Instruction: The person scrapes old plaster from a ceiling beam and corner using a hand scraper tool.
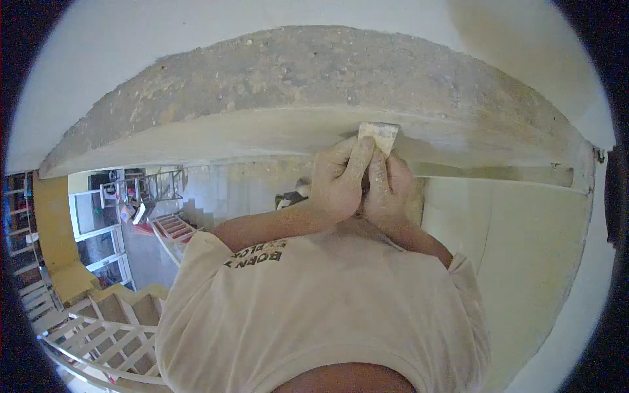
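Both hands are brought together at the middle of the view around a small scraper [380, 133] with a flat, pale, dirt-streaked blade. My left hand [337, 182] is closed, its thumb pressed along the lower part of the blade. Beside it, my right hand [392, 186] is closed too, with its thumb also up against the blade. The handle is hidden between the hands. The blade's far edge lies at the smooth cream band [262, 128] below a rough grey strip [295, 72]; whether it touches cannot be seen. Whitish dust or plaster marks my fingers.
Down on the left are a staircase with a white slatted railing [111, 337] and a yellow pillar [54, 229]. A ladder [173, 229] stands on the floor below, near white-framed glass panes [98, 229]. A pale panel [524, 242] fills the right side.
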A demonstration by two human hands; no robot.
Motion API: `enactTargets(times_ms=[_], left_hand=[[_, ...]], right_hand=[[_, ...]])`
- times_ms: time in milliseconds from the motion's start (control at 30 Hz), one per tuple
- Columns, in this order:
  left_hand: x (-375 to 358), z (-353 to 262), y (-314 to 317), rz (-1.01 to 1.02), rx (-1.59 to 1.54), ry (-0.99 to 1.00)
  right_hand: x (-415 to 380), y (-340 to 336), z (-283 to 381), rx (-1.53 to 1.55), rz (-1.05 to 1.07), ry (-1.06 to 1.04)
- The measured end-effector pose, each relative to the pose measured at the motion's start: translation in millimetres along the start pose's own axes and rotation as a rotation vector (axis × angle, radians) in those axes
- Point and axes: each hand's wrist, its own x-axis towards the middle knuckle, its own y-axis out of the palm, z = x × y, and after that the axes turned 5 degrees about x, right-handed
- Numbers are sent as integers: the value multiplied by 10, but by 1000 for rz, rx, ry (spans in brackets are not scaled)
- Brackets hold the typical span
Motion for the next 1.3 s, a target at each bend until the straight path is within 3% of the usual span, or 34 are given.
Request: enactTargets(times_ms=[167,267,400,500,600,667,800,900,967,1100,1300], left_hand=[[114,137,29,20,59,73],[96,33,51,14,-68,45],[126,58,44,15,65,117],[73,-5,50,40,-69,34],[109,5,41,35,38,121],[97,73,42,12,33,91],[61,-134,38,63,-32,76],[59,-128,60,8,-33,70],[41,-219,57,22,-141,-6],[97,-78,23,33,-98,68],[66,-234,20,23,-1,75]], right_hand=[[56,-36,-282,-198,-13,-167],[118,-40,-19,21,36,-79],[120,-44,-145,-56,18,-179],[69,-42,-56,-35,10,-67],[100,-44,-172,14,-7,-110],[77,-75,-166,-160,42,-181],[116,-38,187,-34,12,-57],[124,-36,88,-14,-6,-237],[136,-49,228,-43,42,-111],[163,-29,171,-78,23,-216],[124,-32,128,84,41,-122]])
